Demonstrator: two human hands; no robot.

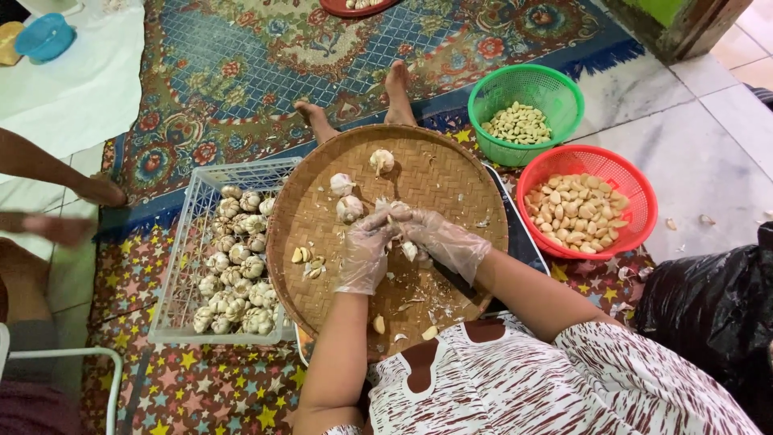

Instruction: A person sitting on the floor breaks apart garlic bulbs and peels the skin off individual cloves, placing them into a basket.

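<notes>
Off-white garlic bulb (397,214): pinched between both hands over the middle of the woven tray; mostly covered by fingers, so how far it is split is unclear.
Left hand (365,251): in a clear plastic glove, fingers curled onto the bulb's left side, closed around it.
Right hand (439,239): same kind of glove, fingers closed on the bulb's right side, fingertips meeting the left hand's.
Woven tray (322,201): round, tan bamboo, directly under both hands.
Whole bulbs (349,208): three on the tray just beyond the hands; nearest one almost touching the left fingertips.
Loose cloves (306,258): small cluster on the tray left of the left hand; a few more (378,325) near the left forearm.
Skin scraps (483,221): thin papery bits on the tray right of the right hand.
White crate (181,250): plastic lattice, left of the left hand, touching the tray edge, filled with unpeeled bulbs.
Red basket (636,189): right of the right hand, holds yellowish peeled cloves.
Green basket (564,84): beyond the red one, just beside it, holds smaller pale cloves.
Bare feet (354,101): person's own, past the tray's far rim on a patterned rug.
Another person's arm (56,169): far left, well apart from the tray.
Black bag (708,314): right of the right elbow.
</notes>
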